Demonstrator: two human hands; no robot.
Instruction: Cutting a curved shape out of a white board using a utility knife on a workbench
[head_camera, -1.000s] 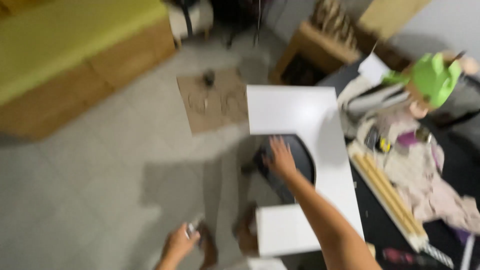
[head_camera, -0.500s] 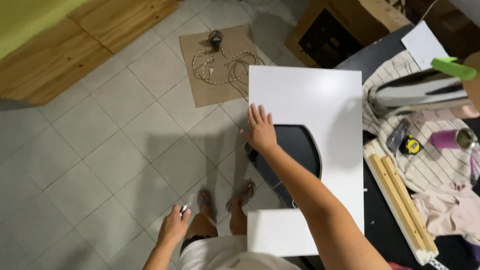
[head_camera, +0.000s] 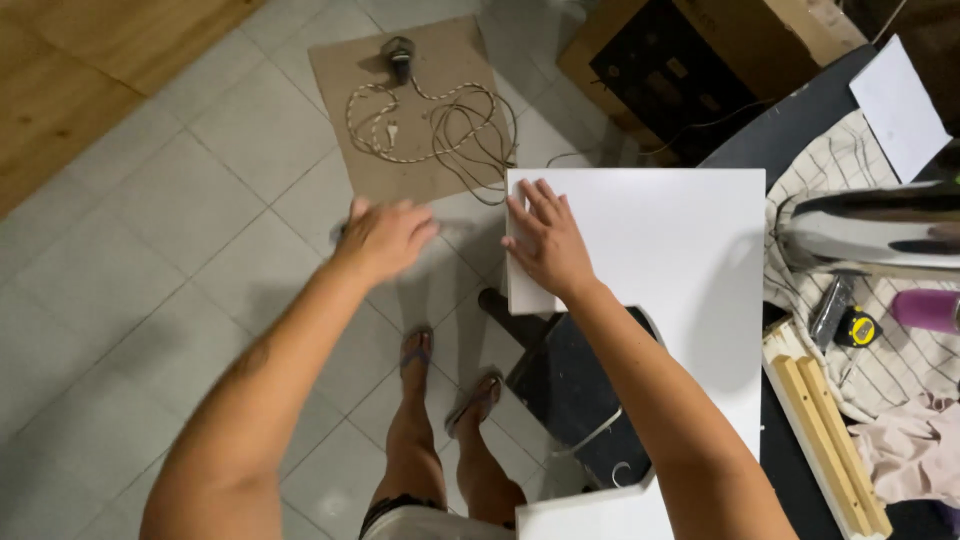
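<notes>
White board (head_camera: 660, 270), flat and smooth with a big curved cut-out along its near edge, lies on the dark desk (head_camera: 745, 150) with its left end jutting out over the tiled floor (head_camera: 150, 250). The right hand (head_camera: 548, 243) lies flat on that left end, fingers spread open and gripping nothing. The left hand (head_camera: 382, 238) hangs in the air just beside the board's edge, blurred; its fingers look loosely curled, and I cannot tell whether they hold anything.

The risk as I judge it: the overhanging end has only a palm on it, so a hard press could tip or slide the board off the desk toward the sandalled feet (head_camera: 450, 375) below. The narrow strip beside the cut-out could also snap.

Compared with half a second earlier, the left hand has risen from down by the legs to board height, while the right hand stays planted on the same end.
</notes>
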